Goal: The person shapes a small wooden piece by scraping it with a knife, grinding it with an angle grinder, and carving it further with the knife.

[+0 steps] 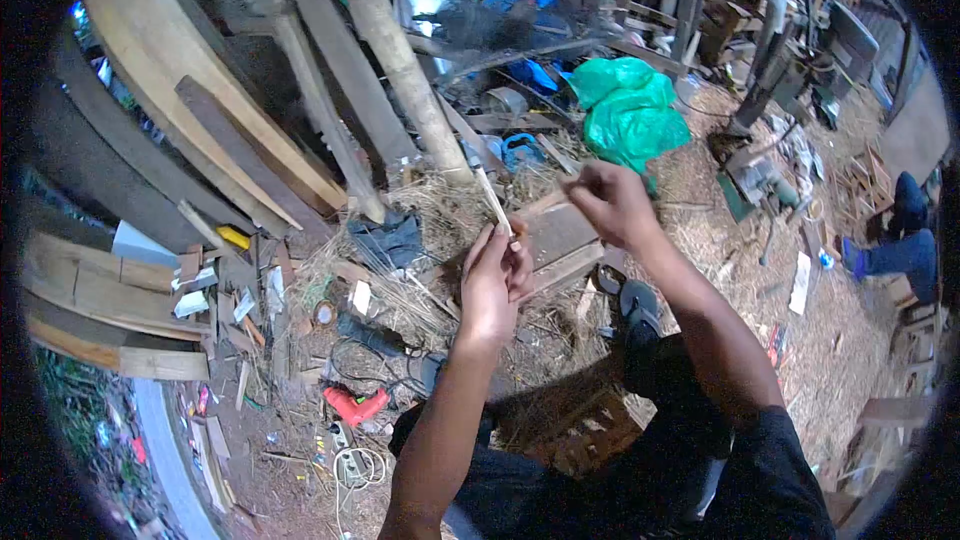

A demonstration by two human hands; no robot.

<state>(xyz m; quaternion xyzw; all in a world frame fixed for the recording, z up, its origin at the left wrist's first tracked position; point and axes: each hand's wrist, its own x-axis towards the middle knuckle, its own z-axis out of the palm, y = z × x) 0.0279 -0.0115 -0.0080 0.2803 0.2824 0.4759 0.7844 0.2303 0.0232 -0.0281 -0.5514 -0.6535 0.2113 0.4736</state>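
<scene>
Pale wood shows in the slim stick [492,202], grasped upright in the left hand's [492,275] fingertips near the centre, its far end pointing to eleven o'clock. At the left hand's two o'clock, the right hand [610,205] curls beside a board [558,238]; whether it grips anything cannot be told. A red drill [355,406] lies at seven o'clock.

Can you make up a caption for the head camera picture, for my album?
Left hand holding a thin stick, right hand raised nearby, green plastic beyond.
</scene>
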